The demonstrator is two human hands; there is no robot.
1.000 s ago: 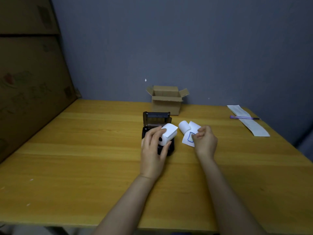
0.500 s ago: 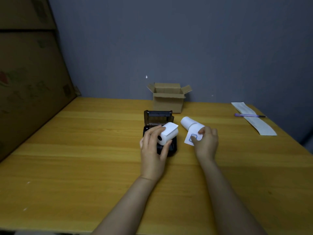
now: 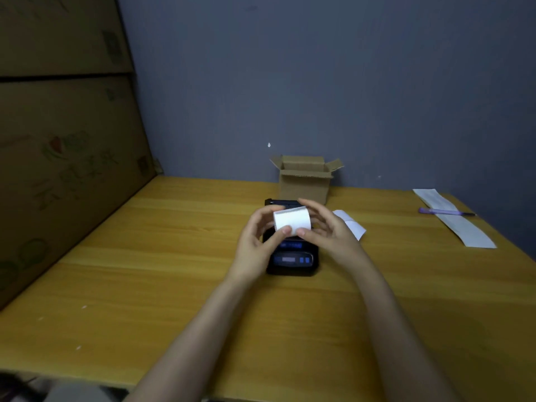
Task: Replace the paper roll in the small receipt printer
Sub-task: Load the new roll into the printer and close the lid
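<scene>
A small black receipt printer (image 3: 293,261) sits mid-table with its lid (image 3: 275,202) raised at the back. Just above it a white paper roll (image 3: 291,220) is held between both hands. My left hand (image 3: 258,242) pinches the roll's left end and lower edge. My right hand (image 3: 330,230) grips its right end with the thumb underneath. A second white roll with a loose tail (image 3: 349,223) lies on the table to the right of the printer, partly hidden behind my right hand.
An open small cardboard box (image 3: 304,181) stands behind the printer against the wall. A long paper strip (image 3: 455,220) with a purple pen (image 3: 441,211) across it lies at the far right. Large cardboard boxes (image 3: 63,158) wall the left side.
My right hand left the second roll on the table and came over to the roll in my left hand. That roll has been lifted higher above the printer.
</scene>
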